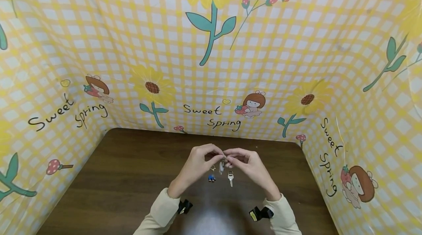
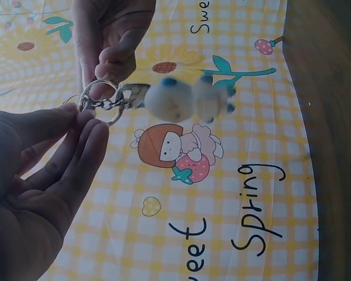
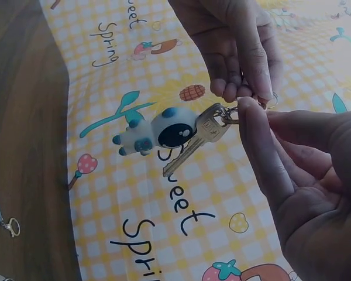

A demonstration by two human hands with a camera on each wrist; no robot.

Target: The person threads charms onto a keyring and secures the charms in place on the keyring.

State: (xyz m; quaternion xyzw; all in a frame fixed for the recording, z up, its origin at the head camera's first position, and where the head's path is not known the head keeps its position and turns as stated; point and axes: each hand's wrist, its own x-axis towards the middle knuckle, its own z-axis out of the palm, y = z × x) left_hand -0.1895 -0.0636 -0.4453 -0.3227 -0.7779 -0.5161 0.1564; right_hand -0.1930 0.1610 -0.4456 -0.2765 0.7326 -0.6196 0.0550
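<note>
Both hands meet above the table. My left hand (image 2: 47, 170) pinches a metal key ring (image 2: 99, 93) between thumb and fingers. From the opposite side my right hand (image 3: 316, 170) pinches the ring and the short chain at it. A white figurine charm (image 3: 175, 127) with blue ears and a dark face hangs from the ring. Beside the charm hangs a silver key (image 3: 193, 143). Fingertips partly hide where the parts join. Below the hands, a blue charm (image 1: 211, 178) with a gold clasp lies on the table, and another key (image 1: 231, 179) appears to lie right of it.
The dark wooden table (image 1: 132, 176) is bordered at the back and both sides by a yellow checked cloth (image 1: 211, 81) with printed flowers and figures. Black wrist cameras (image 1: 260, 213) are strapped at both cream sleeves (image 1: 165, 207).
</note>
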